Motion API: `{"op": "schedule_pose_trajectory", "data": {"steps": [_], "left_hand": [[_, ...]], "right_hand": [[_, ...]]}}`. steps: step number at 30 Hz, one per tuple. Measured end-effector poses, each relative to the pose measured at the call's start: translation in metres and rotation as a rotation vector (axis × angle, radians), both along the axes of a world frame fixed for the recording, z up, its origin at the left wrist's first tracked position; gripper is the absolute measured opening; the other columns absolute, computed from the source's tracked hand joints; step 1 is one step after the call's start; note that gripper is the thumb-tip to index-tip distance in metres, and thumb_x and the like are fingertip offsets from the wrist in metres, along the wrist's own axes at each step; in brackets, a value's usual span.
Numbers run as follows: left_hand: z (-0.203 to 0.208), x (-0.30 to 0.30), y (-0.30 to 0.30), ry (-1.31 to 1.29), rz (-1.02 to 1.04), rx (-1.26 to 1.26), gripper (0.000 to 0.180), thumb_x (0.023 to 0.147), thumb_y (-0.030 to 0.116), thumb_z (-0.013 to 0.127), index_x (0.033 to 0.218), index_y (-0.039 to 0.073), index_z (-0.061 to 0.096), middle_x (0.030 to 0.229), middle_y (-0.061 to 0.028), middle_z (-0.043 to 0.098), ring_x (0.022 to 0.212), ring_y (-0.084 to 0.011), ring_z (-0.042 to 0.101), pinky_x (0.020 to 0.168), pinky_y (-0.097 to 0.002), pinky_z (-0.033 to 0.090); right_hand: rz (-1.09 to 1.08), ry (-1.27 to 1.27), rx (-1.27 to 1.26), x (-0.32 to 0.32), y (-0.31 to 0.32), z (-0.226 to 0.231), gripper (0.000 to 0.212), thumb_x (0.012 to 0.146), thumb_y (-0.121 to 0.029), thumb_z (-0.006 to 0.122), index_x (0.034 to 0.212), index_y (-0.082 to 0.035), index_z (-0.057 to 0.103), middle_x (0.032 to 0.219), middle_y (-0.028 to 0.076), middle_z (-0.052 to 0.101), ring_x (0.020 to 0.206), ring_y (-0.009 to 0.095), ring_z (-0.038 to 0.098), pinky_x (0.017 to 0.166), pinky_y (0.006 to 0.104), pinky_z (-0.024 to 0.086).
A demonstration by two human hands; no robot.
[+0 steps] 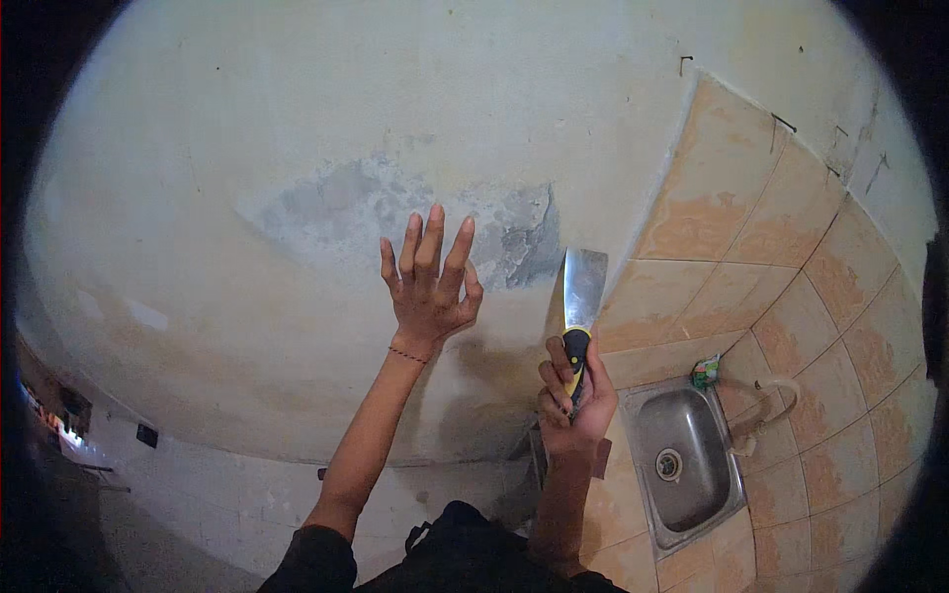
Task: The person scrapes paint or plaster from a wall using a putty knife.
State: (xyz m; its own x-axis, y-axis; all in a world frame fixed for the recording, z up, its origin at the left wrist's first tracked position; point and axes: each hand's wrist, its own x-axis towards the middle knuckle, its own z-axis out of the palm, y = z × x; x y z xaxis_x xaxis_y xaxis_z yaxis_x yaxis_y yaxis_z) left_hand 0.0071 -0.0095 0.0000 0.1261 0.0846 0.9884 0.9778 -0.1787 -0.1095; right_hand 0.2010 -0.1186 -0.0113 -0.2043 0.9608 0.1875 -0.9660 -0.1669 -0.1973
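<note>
My left hand [430, 287] is raised in front of the wall, fingers spread, holding nothing; whether the fingertips touch the wall I cannot tell. Behind it is a grey patch [341, 208] where the cream paint has come away, with rough, crumbled plaster [526, 237] at its right end. My right hand [583, 400] is wrapped round the black and yellow handle of a putty knife [585, 287]. The broad metal blade points up, just below and right of the rough plaster. Part of the handle is hidden by my fingers.
Orange-and-cream tiles [717, 178] cover the wall at right, with nails [784, 123] sticking out along their upper edge. A metal sink [682, 465] is set in the tiled counter [613, 504] at lower right. Behind it sits a small green packet [706, 371], near a pale tap [786, 390].
</note>
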Motion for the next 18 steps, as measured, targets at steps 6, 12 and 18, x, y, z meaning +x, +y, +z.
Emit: {"op": "schedule_pose_trajectory", "data": {"steps": [6,12,18], "left_hand": [[0.003,0.001,-0.005,-0.022,-0.011,-0.011,0.06,0.083,0.025,0.05,0.142,0.024,0.049,0.15,-0.0065,0.042,0.142,-0.0232,0.031,0.121,-0.048,0.008],[0.003,0.003,-0.005,-0.021,-0.009,-0.023,0.059,0.083,0.025,0.05,0.142,0.024,0.05,0.149,-0.007,0.043,0.142,-0.0232,0.032,0.121,-0.0481,0.009],[0.003,0.003,-0.003,-0.012,-0.002,-0.001,0.059,0.083,0.024,0.05,0.141,0.024,0.05,0.15,-0.007,0.042,0.142,-0.0235,0.032,0.121,-0.0479,0.009]], "right_hand": [[-0.017,0.061,0.037,-0.007,0.005,-0.009,0.04,0.106,-0.024,0.034,0.146,-0.018,0.033,0.082,0.002,0.039,0.058,0.007,0.035,0.032,0.0151,0.029],[-0.037,0.086,0.077,-0.005,0.0,-0.01,0.052,0.107,-0.022,0.032,0.156,-0.023,0.016,0.083,0.004,0.038,0.057,0.007,0.035,0.032,0.0149,0.03],[-0.079,0.105,0.061,-0.01,0.004,-0.003,0.052,0.107,-0.023,0.031,0.156,-0.024,0.014,0.083,0.005,0.037,0.057,0.007,0.036,0.031,0.0146,0.029]]}}
